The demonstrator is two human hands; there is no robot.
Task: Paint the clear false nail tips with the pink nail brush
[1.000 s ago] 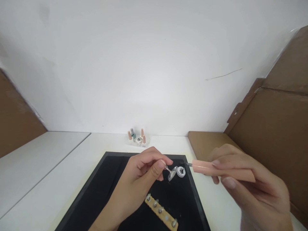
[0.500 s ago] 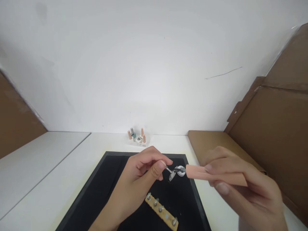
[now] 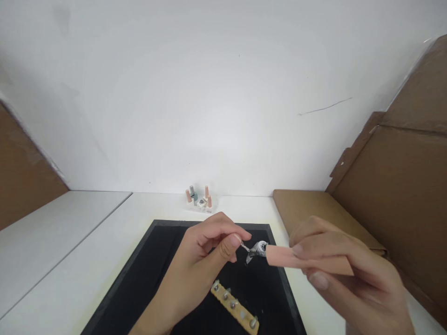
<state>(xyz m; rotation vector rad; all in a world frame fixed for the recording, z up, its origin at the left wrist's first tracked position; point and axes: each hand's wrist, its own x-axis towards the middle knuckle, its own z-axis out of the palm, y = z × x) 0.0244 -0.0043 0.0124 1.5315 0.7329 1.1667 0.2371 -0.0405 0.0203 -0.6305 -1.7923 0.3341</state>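
My left hand (image 3: pixel 206 260) is closed, thumb and forefinger pinching a thin metal stem (image 3: pixel 245 247) with a pale false nail (image 3: pixel 250 256) on its end. In my right hand (image 3: pixel 349 265) is a nail polish brush, held by its long peach cap (image 3: pixel 282 256) and pointing left. The bristles overlap the nail in view; dark polish shows there, though exact contact is hard to make out. Just behind them, a small white round thing (image 3: pixel 261 245), perhaps an open bottle, is partly covered. Below my left hand lies a yellowish strip (image 3: pixel 240 313) bearing several metal pegs.
A black mat (image 3: pixel 139 279) with a raised-looking border lies on the white table (image 3: pixel 77 246). Towards the wall, a clear holder (image 3: pixel 197 208) contains several polish bottles with peach and grey-green caps. Cardboard (image 3: pixel 303 204) lies at the back right, beside a cardboard side wall (image 3: pixel 401 186).
My right hand has shifted slightly left and down with the brush, bringing the bristles lower over the nail. My left hand stays almost still.
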